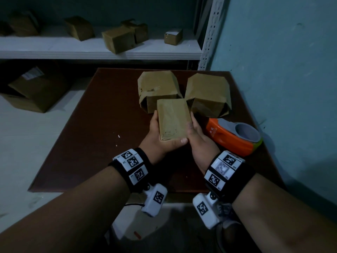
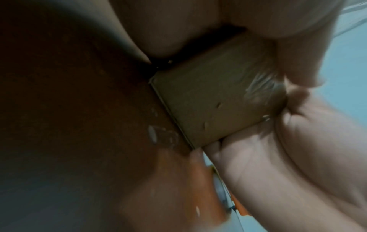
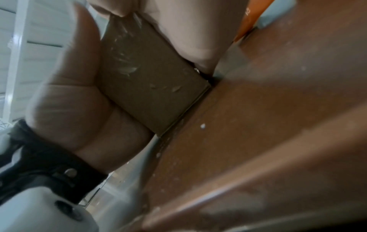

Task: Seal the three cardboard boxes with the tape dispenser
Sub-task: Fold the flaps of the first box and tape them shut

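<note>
A small closed cardboard box [image 1: 172, 118] is held above the brown table [image 1: 94, 125] between both hands. My left hand [image 1: 160, 136] grips its left side with the thumb along the near edge. My right hand [image 1: 196, 132] grips its right side. The wrist views show the box's underside [image 2: 214, 94] [image 3: 151, 87], with wrinkled tape on it, close over the tabletop. Two larger boxes stand behind it: the left one [image 1: 157, 89] and the right one [image 1: 207, 94], both with flaps hanging down their sides. The orange and grey tape dispenser [image 1: 235, 136] lies on the table right of my right hand.
A white shelf [image 1: 91, 50] behind the table carries several small cardboard boxes. A large carton [image 1: 34, 92] lies on the floor at the left. A blue-green wall [image 1: 282, 70] runs close along the table's right side. Bare tabletop shows at the left.
</note>
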{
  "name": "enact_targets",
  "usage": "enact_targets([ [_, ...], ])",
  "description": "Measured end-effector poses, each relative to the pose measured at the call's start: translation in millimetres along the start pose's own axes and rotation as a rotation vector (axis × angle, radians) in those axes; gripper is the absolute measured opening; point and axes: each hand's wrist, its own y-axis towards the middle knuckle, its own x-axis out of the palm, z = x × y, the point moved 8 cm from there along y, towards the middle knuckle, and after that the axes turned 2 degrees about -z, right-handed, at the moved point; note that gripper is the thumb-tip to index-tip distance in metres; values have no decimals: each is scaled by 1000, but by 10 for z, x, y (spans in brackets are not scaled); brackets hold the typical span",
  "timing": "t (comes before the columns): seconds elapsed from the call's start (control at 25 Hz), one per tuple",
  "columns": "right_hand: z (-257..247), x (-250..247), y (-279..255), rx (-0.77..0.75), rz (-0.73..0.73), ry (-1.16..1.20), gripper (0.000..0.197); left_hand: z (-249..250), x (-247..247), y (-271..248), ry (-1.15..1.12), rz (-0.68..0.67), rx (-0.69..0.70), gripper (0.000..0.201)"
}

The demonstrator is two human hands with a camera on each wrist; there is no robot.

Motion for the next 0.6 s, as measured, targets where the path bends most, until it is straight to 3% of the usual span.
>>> enact_targets([
  [0.12, 42, 5, 49, -3, -4, 15, 81, 16, -18, 31, 80, -22, 0, 163],
  [0.32, 106, 7, 130, -10, -29, 45, 73, 75, -34, 24, 161, -50, 0, 173],
  [0.44, 64, -20, 115, -14, -42, -26, 62, 106, -30, 5, 206, -59, 2, 168],
  [0.6, 13, -64, 177, -44, -66, 80, 61, 178, -42, -25, 195, -75, -30, 162],
])
